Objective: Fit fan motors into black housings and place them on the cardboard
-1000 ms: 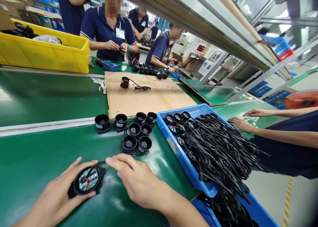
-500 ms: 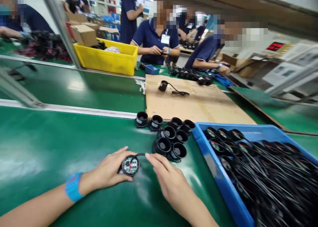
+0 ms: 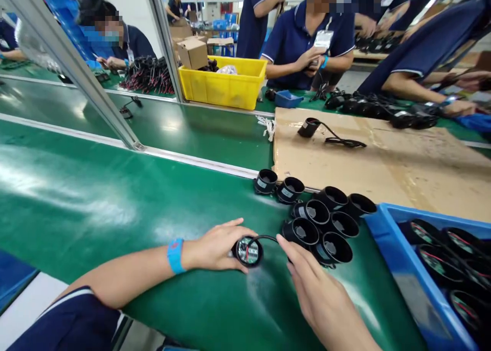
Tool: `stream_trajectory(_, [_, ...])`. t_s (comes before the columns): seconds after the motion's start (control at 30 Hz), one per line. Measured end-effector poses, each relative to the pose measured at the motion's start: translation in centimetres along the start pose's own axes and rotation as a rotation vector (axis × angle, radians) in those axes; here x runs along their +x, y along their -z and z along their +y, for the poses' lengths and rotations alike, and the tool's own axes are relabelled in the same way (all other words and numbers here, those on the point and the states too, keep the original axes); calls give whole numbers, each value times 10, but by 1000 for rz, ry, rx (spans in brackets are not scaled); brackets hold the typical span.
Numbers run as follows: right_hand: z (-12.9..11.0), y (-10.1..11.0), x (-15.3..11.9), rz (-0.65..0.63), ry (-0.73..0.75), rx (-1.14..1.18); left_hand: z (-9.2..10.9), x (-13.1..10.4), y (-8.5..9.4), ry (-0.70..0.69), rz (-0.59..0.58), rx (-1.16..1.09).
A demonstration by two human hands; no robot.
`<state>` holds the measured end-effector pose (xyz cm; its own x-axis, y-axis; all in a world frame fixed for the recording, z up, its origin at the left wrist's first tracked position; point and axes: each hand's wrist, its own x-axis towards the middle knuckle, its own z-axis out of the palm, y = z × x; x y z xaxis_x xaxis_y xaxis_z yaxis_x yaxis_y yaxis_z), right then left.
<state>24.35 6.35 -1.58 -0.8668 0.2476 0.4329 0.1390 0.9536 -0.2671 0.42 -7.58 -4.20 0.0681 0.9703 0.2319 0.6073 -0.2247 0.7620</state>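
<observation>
My left hand (image 3: pixel 220 246), with a blue wristband on the wrist, grips a round black part (image 3: pixel 248 251) that shows a green circuit board on top; it rests on the green belt (image 3: pixel 95 197). A black cable (image 3: pixel 264 237) arcs from the part to my right hand (image 3: pixel 312 284), whose fingertips touch its end. Just beyond lies a cluster of several black cup-shaped housings (image 3: pixel 322 220), open side up.
A blue bin (image 3: pixel 387 233) of wired black parts sits at the right. A cardboard sheet (image 3: pixel 383 156) behind carries one wired part (image 3: pixel 310 127). Farther back stand a yellow crate (image 3: pixel 224 87) and a slanted metal post (image 3: pixel 72 67). Several people work across the belt.
The view has swung left and pulled back, so the blue bin now sits at the right edge. My hands stay on the round part and its cable.
</observation>
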Motion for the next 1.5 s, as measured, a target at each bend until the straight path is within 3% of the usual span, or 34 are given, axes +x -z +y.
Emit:
stream_trajectory(0.1, [3, 4, -1, 22, -17, -14, -1, 0, -2, 3, 34, -20])
stream_trajectory(0.23, [19, 14, -8, -117, 4, -72, -7, 2, -5, 33, -84, -58])
stream_trajectory(0.37, [30, 19, -9, -156, 89, -85, -13, 4, -7, 41, -85, -116])
stream_trajectory(0.5, [16, 7, 0, -165, 112, -69, -16, 1, -7, 45, -103, -135])
stream_trajectory(0.7, [-3, -16, 11, -190, -9, 117, -20, -2, -7, 0, -146, -128])
stream_trajectory(1.0, [-6, -13, 26, -284, 11, 221, -21, -5, -8, -52, -95, -91])
stream_trajectory(1.23, [-12, -25, 28, -176, -14, 327, -21, -5, -8, -48, -120, -108])
stream_trajectory(1.4, [-16, -30, 28, -118, 29, 239, -20, -7, -7, -13, -140, -161])
stream_trajectory(1.5, [-22, -27, 30, -18, 12, 269, -21, -12, -8, 34, -122, -241])
